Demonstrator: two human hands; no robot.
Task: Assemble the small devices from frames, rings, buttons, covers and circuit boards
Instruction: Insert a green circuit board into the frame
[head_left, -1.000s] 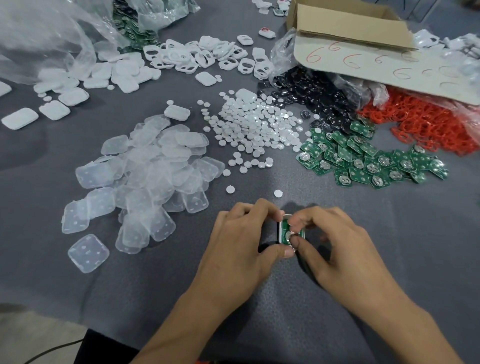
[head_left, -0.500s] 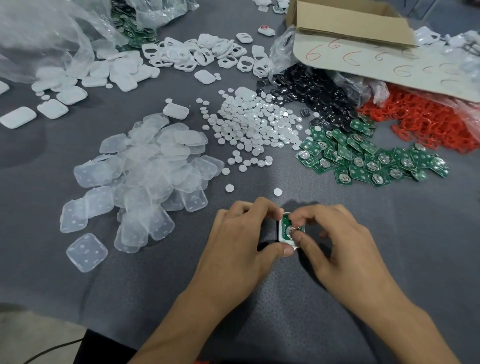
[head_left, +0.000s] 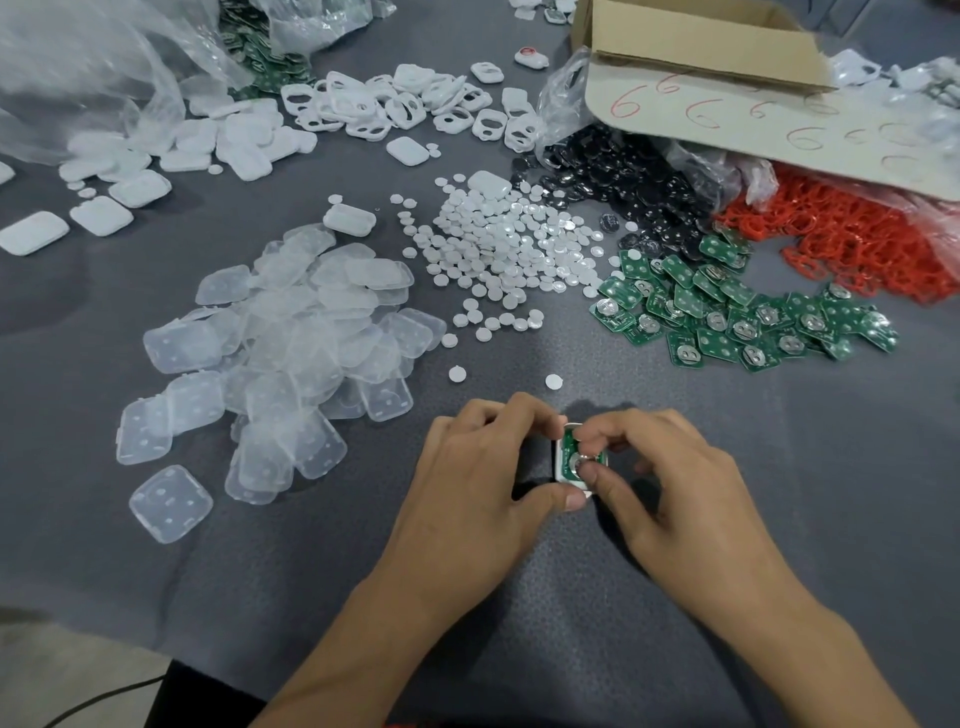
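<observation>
White square plastic frame (head_left: 562, 470), seating a green circuit board (head_left: 571, 446), lies over the grey worktop (head_left: 857, 467) between your hands. Your left hand (head_left: 478, 483) pinches its left edge in its fingers, and your right hand (head_left: 685, 499) pinches the board with curled fingers.

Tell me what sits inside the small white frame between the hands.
A green circuit board with a round silver disc lies inside the small white plastic frame. Fingertips of the right hand cover its right part; anything beneath the board is hidden.

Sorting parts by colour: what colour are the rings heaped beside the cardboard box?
The rings are red; the head view shows them best.
</observation>
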